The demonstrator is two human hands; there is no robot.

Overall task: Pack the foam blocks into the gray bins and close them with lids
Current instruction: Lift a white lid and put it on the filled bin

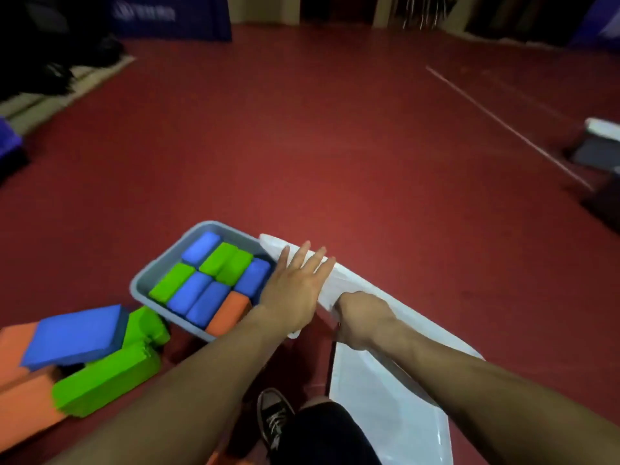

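In the head view, our right hand point(362, 317) curls around the near edge of the white thin plastic lid point(365, 394), while our left hand point(295, 286) lies flat on it, fingers straight. The lid tilts, its far corner touching the right rim of the gray rectangular plastic bin point(157, 263), which sits on the red floor point(335, 146), packed with blue, green and orange foam blocks point(208, 280). We judge the lid light, smooth and bendy, so holding two opposite edges should steady it. The bin lies just left of our grip; loose foam blocks point(100, 374) wait beside it.
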